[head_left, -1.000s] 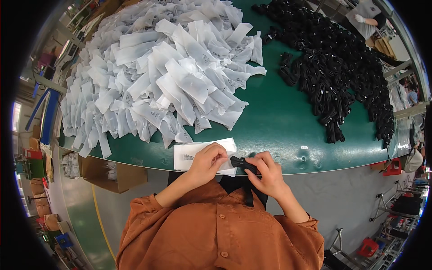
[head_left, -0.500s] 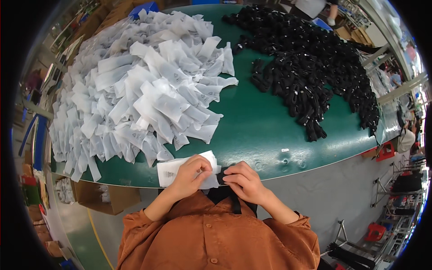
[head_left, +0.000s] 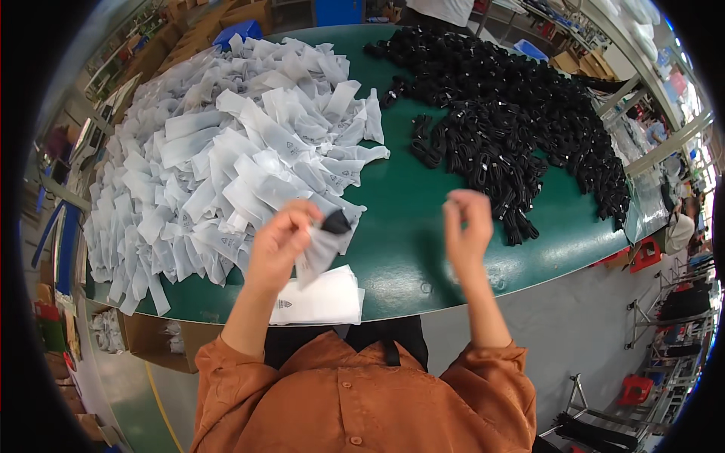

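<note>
My left hand [head_left: 278, 245] is closed on a small translucent white bag [head_left: 316, 253], with a folded black cable [head_left: 336, 222] at its upper end. It hangs in front of a large heap of filled white bags [head_left: 204, 162]. Flat on the near table edge lies a stack of empty white bags [head_left: 321, 298], just below the left hand. My right hand [head_left: 468, 226] is raised over the green table, short of a pile of bundled black cables [head_left: 498, 143]. Its fingers are half curled, slightly blurred, and nothing shows in them.
The green table [head_left: 400, 234] curves across the view. A cardboard box [head_left: 158, 343] with white bags inside stands below its left edge. Blue bins [head_left: 238, 32] sit beyond the far edge. A person [head_left: 442, 11] stands behind the cables; red stools [head_left: 636, 390] are at right.
Both hands have risen from the bag stack. My left hand has lifted a bag with the cable in it, while my right hand has let go and moved away rightward, toward the cable pile.
</note>
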The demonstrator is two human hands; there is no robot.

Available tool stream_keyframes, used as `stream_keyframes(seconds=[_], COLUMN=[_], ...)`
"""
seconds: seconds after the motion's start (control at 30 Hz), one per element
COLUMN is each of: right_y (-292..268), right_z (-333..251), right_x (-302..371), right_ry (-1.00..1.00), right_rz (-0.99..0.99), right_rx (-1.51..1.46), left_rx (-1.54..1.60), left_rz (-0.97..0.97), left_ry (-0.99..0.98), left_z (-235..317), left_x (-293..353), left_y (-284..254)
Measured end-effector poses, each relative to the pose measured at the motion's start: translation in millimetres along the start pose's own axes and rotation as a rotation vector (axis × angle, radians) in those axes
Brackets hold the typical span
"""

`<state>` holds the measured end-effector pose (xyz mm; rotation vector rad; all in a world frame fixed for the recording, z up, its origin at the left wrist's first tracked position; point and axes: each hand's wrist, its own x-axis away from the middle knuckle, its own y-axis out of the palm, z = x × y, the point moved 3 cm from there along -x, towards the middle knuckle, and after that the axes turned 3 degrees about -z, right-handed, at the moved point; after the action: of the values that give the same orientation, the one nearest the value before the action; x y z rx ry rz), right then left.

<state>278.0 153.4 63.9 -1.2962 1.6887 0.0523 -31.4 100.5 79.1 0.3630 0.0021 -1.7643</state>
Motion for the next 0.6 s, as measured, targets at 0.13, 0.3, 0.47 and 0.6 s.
stream_keyframes(seconds=[0.13, 0.3, 0.47, 0.6], right_y=[0, 14, 12, 13], right_z=[91, 129, 137, 135], right_x=[-28, -28, -28, -23], right_ry=[0.193, 0.284, 0.289, 0.253], right_rz=[0.074, -0.091, -0.104, -0.071], right_rx=[0.444, 0.635, 0.608, 0.437], left_rx=[0.093, 0.159, 0.151, 0.184], left_rz=[0.100, 0.182, 0.131, 0.125], left_ry=[0.259, 0.231, 0.273, 0.222], left_z=[18, -11, -11, -11], left_x=[-26, -19, -32, -41], left_y=[-10, -33, -26, -32])
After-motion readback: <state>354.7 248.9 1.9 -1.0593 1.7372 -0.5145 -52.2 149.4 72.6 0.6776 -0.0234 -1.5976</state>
